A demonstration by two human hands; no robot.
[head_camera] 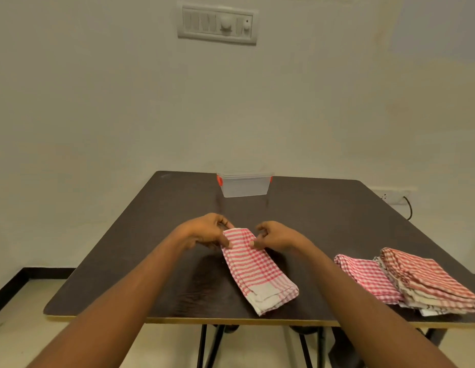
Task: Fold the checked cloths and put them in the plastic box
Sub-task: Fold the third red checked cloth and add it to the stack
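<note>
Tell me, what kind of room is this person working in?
Likely a plain home or office room: a dark table by a painted wall, a switch panel above, a wall socket low on the right.

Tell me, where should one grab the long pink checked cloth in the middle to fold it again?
Probably the pink checked cloth by its far short end, one corner from each side, where the left hand and right hand pinch it. It lies as a narrow strip, so that end can fold over the near one.
</note>
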